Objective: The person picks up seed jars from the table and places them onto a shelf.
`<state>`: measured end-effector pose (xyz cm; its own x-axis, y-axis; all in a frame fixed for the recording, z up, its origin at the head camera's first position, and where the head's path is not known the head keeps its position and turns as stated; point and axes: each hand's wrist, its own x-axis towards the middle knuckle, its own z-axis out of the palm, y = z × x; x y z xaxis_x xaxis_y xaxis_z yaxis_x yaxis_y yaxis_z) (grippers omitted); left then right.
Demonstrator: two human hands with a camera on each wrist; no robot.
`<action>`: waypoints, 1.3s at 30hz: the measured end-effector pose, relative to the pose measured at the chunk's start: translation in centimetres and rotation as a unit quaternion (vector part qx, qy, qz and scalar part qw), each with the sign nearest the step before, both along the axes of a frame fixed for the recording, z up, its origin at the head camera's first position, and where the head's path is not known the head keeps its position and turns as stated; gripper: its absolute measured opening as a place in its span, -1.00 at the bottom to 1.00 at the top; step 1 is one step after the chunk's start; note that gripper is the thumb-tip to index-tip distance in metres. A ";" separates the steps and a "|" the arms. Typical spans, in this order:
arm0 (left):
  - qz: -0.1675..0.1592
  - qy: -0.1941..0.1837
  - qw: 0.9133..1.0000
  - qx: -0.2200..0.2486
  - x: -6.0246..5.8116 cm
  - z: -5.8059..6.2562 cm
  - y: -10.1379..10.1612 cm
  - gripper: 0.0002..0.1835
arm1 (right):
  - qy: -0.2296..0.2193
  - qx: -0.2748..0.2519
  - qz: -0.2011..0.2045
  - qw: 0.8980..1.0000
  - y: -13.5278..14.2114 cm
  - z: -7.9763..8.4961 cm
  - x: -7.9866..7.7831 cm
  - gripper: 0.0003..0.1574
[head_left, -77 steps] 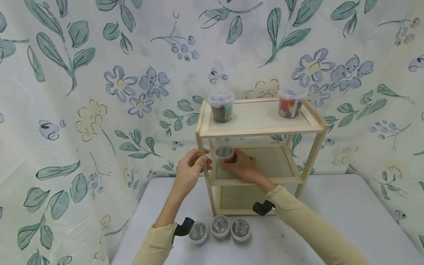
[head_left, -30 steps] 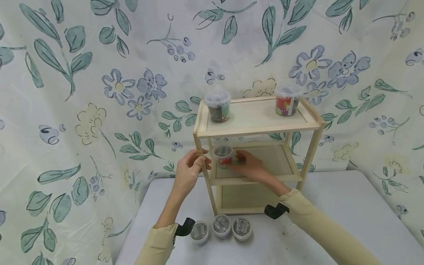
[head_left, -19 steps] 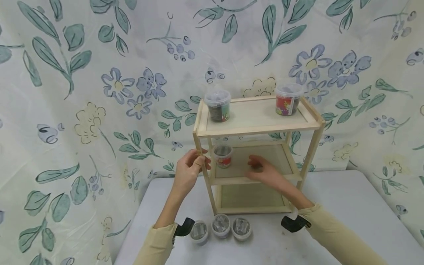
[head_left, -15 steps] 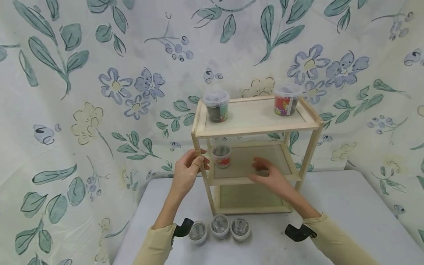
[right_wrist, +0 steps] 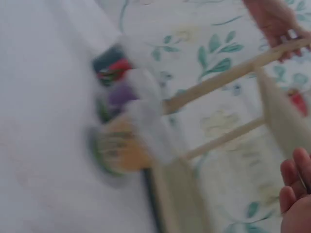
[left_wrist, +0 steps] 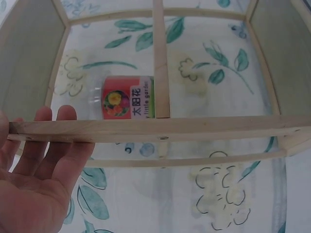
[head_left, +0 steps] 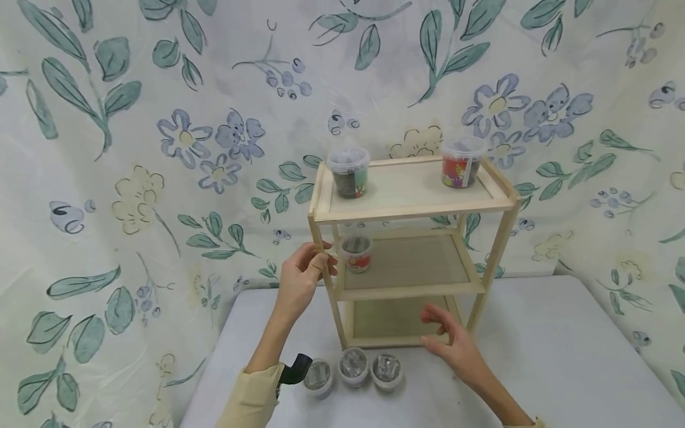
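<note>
My left hand [head_left: 299,280] grips the front left post of a small wooden shelf unit [head_left: 412,210]; in the left wrist view its fingers [left_wrist: 65,160] curl round the wood. On the left of the middle shelf stands a clear plastic cup [head_left: 357,255] with a red label. That label [left_wrist: 127,98] shows flowers and the words "little garden". My right hand [head_left: 455,343] holds nothing, thumb and fingers spread apart, in front of the bottom shelf. To its left on the table are three similar cups: left [head_left: 318,378], middle [head_left: 353,365] and right [head_left: 386,372].
Two more clear cups stand on the top shelf, one at the left [head_left: 349,176] and one at the right [head_left: 461,164]. A white table [head_left: 556,356] bears the unit. Behind hangs a floral cloth [head_left: 225,107]. The right wrist view is blurred.
My right hand has let go of the cup on the middle shelf and moved back, right and down, out of the unit. The left hand keeps its place on the post.
</note>
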<state>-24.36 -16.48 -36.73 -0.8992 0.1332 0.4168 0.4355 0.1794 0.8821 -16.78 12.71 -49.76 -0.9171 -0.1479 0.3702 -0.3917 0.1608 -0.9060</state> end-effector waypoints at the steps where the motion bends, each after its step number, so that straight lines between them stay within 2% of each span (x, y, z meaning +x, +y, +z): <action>1: 0.001 0.001 1.000 -0.002 0.0 0.1 0.0 -0.75 | -0.009 -0.002 0.001 1.000 -0.3 -1.0 0.3 -0.32; 5: 0.002 -0.001 1.000 -0.006 0.0 0.2 -0.1 -0.75 | -0.063 -0.003 -0.009 0.998 -1.9 -4.8 1.1 -0.29; 9: 0.000 -0.007 1.000 0.003 0.0 0.1 -0.1 -0.76 | -0.122 -0.002 -0.018 0.992 -3.5 -7.7 1.5 -0.20; 13: -0.006 -0.016 1.000 0.013 0.0 0.0 0.0 -0.79 | -0.174 -0.001 0.015 0.985 -4.7 -9.5 1.6 -0.07; 18: -0.010 -0.019 1.000 0.008 0.0 0.0 0.0 -0.77 | -0.224 0.013 0.040 0.974 -5.7 -10.7 1.7 0.07; 28: -0.010 -0.014 1.000 0.010 0.1 0.3 0.1 -0.78 | -0.208 0.049 0.043 0.976 -6.9 -11.2 1.3 0.10; 35: -0.009 -0.008 1.000 0.009 -0.1 0.3 0.2 -0.79 | -0.169 0.065 0.029 0.983 -6.7 -11.1 1.1 -0.08; 39: -0.005 -0.005 1.000 0.011 -0.1 0.0 0.1 -0.79 | -0.159 0.069 0.036 0.984 -6.6 -11.2 1.0 -0.10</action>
<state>-24.44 -16.42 -36.69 -0.9022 0.1319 0.4107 0.4280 0.1552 0.8903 -15.74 6.12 -60.98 -0.9686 -0.2456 0.0386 -0.1073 0.2728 -0.9561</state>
